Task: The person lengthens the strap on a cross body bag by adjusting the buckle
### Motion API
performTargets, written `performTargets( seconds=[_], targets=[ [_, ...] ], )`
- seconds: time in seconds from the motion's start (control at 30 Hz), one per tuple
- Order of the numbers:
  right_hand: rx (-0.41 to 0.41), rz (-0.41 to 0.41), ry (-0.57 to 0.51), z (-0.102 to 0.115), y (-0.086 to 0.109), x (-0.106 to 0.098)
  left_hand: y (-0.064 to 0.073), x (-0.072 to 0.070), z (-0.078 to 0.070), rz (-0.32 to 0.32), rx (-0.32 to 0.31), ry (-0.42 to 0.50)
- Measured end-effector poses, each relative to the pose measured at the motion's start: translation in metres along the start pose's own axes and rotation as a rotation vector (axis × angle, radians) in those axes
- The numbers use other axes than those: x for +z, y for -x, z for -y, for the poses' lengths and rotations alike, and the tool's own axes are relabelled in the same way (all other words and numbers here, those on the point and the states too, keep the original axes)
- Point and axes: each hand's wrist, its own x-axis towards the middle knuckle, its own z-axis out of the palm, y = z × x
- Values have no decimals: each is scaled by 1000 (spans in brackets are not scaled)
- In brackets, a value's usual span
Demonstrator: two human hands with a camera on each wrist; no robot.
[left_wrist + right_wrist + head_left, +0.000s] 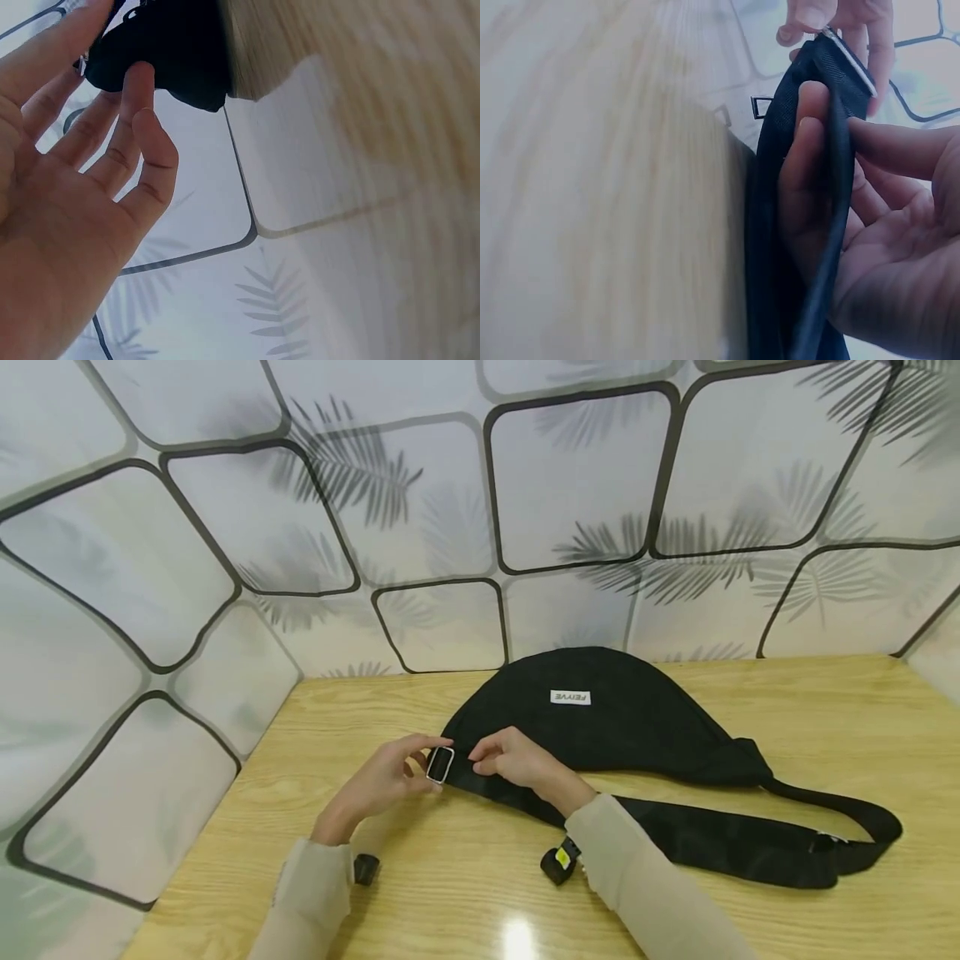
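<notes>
A black waist bag (600,727) with a white label (571,697) lies on the table. My left hand (382,778) holds the metal slider buckle (448,765) at the strap's left end, fingers above and thumb below in the head view. Just right of the buckle, my right hand (521,762) pinches the black strap (840,225), which the right wrist view shows folded between thumb and fingers. Left-hand fingers also appear beyond the buckle in that view. In the left wrist view the left hand (82,172) partly covers the dark fabric (165,52).
The strap loops at the right, where a second metal buckle (828,837) sits. A wood-grain table (450,893) runs to a patterned backdrop (585,485) behind and at the left. Small black items (366,869) show by both cuffs, one with a yellow mark.
</notes>
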Motion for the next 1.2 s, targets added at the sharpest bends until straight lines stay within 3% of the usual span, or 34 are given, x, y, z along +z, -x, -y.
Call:
performTargets(
  seconds=[0.17, 0.4, 0.57, 0.83, 1.03, 1.2],
  targets=[
    [-24, -6, -44, -3, -1, 3, 0, 1, -3, 11, 2, 20],
    [-80, 36, -227, -7, -2, 8, -2, 8, -5, 28, 5, 35],
    [-74, 74, -352, -7, 0, 9, -2, 9, -6, 31, -14, 37],
    [-56, 123, -440, -5, 1, 7, -2, 8, -6, 36, -13, 33],
    [-82, 158, -440, -4, 0, 4, -2, 5, -8, 38, 16, 17],
    [-99, 223, -276, -2, 1, -9, -3, 2, -8, 29, 17, 11]
  ],
)
